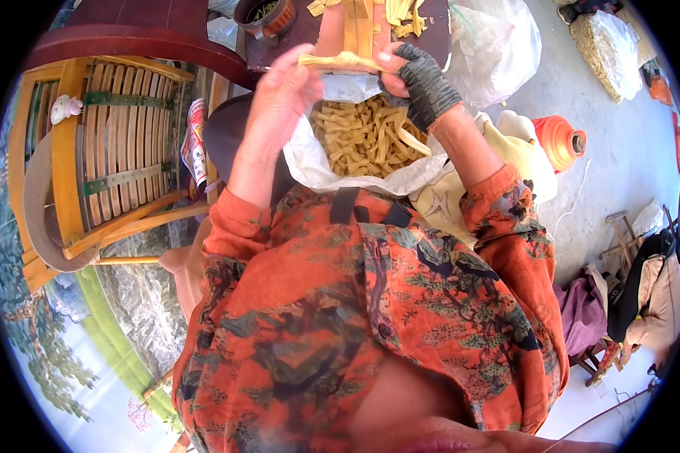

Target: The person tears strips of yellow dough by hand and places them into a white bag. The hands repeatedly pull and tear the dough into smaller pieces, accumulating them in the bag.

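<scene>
A pale yellow twisted strip (pixel 340 60) of flat, pliable material stretches between my two hands over the near edge of a dark red tabletop (pixel 439 42). My bare left hand (pixel 286 85) pinches its left end. My right hand (pixel 416 79), in a grey fingerless knit glove, grips the other end between thumb and fingers. Just beyond the strip, a wooden bar (pixel 358 25) stands on a pinkish board (pixel 330 31). Loose yellow strips (pixel 405 17) lie beside it. Below my hands, a white sack (pixel 311 170) gapes, filled with many knotted or folded yellow pieces (pixel 368 139).
A metal cup (pixel 267 22) stands at the table's left. A slatted wooden chair (pixel 124 141) is on my left. To the right are a translucent plastic bag (pixel 493 51), an orange vessel (pixel 561 141) and a stool (pixel 589 362) near draped clothes (pixel 583 311).
</scene>
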`<state>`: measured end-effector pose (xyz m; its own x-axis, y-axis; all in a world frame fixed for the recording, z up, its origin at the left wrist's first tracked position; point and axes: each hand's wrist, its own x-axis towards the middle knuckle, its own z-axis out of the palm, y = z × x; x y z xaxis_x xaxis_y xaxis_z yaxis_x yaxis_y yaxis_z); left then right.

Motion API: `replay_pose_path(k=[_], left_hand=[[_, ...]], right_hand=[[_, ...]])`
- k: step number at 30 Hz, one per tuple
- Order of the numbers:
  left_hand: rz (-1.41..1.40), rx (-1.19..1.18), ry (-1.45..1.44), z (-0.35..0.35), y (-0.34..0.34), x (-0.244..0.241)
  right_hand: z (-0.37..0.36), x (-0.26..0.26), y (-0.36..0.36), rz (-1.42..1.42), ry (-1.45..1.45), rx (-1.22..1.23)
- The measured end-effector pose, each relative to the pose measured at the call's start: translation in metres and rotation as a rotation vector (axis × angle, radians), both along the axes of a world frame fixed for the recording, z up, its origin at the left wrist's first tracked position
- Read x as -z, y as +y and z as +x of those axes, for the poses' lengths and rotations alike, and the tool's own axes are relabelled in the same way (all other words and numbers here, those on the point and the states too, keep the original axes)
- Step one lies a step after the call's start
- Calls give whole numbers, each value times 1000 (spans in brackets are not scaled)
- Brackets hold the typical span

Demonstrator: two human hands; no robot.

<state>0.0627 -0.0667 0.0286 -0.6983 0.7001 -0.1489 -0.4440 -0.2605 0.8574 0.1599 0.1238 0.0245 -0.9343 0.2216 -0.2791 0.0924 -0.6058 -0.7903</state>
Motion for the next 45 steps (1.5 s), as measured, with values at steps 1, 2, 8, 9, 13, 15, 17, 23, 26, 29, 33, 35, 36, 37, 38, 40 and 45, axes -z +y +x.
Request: replay_pose_path(k=[1,2,8,9,13,15,17,23,26,29,33,35,36,37,38,40,45], left_hand=[[30,76,-115,3,-2,7],[-28,125,-208,13,1,17],[-199,-18,81,23,19,5],[-235,-39,115,19,18,7],[-234,-129,64,4,15,11],[-185,-124,33,-6,17,9],[-189,-127,16,-10,19,9],[-215,-19,49,-21,26,11],[-271,10,157,-30,34,18],[-338,-26,242,-35,45,22],[-371,-48,303,-44,56,22],[-382,-56,336,-49,61,24],[-384,-57,339,-50,62,24],[-394,-61,350,-53,64,24],[-404,-64,360,-56,66,26],[-440,-67,375,-59,70,27],[-625,-25,438,-64,80,43]], right_hand=[[-1,3,-4,-2,-41,-46],[0,5,-8,-4,-82,-93],[3,23,-28,184,-111,-379],[3,21,-30,238,-88,-373],[4,9,-41,478,17,-309],[2,8,-43,643,94,-246],[0,2,-40,800,67,-201],[-17,11,-1,1170,-33,-75],[-26,6,10,1228,-150,-54],[-32,14,17,1229,-144,15],[-41,19,23,1376,-94,85],[-43,17,24,1430,-88,94],[-43,11,23,1422,-92,97],[-43,8,23,1413,-96,101],[-44,9,24,1424,-88,118],[-48,13,27,1444,-75,150],[-65,61,36,1857,-91,-124]])
